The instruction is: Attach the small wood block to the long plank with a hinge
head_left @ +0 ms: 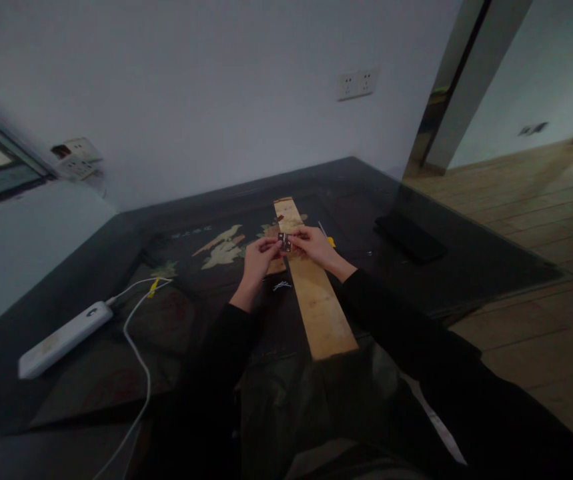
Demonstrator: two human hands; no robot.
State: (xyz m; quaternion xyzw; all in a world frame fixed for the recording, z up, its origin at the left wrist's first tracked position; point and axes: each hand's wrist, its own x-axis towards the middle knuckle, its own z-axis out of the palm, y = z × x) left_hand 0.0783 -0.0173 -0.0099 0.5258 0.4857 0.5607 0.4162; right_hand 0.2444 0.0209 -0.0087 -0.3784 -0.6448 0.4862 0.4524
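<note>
Small metal hinge (285, 242) sits pinched between both hands, just over the far half of the wood plank (311, 283). Left hand (260, 257) grips its left edge w/ fingertips, right hand (315, 245) its right edge; both equally near. Plank's long axis runs away from the person, slightly leftward, flat on the dark worktop (206, 320). Hinge lies crosswise to it.

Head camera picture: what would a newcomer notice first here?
First, the two hands, left hand and right hand, meeting at the centre and holding a small metal hinge between their fingers over a long pale wooden plank. To the left, a white power strip lies on the dark table.
</note>
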